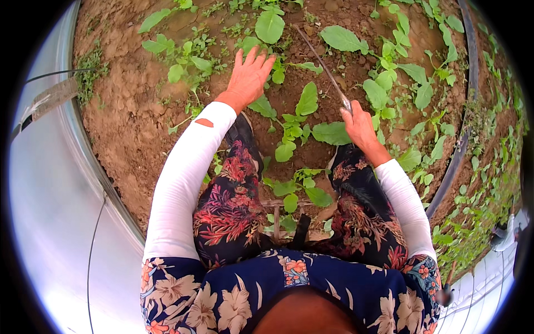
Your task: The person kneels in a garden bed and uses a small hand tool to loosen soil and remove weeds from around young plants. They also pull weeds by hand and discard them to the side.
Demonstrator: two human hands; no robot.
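My right hand [359, 125] is closed around the handle of a thin metal hand tool [322, 62], perhaps a small hoe. Its long shaft slants up and left, and the tip rests on or close to the soil beside small weeds. My left hand [252, 75] is spread palm down with nothing seen in it, over low weeds and just below a broad-leaved seedling [270, 26]. Between my feet grow leafy green plants [292, 129]. A large leaf [331, 132] lies close to my right wrist.
Plastic sheeting [50, 175] walls the left side. A dark hose [452, 167] curves along the right, with more plants beyond it. A low seat frame [276, 221] shows between my legs. Another person [502, 234] is at the far right. Small weeds [89, 69] grow by the sheeting.
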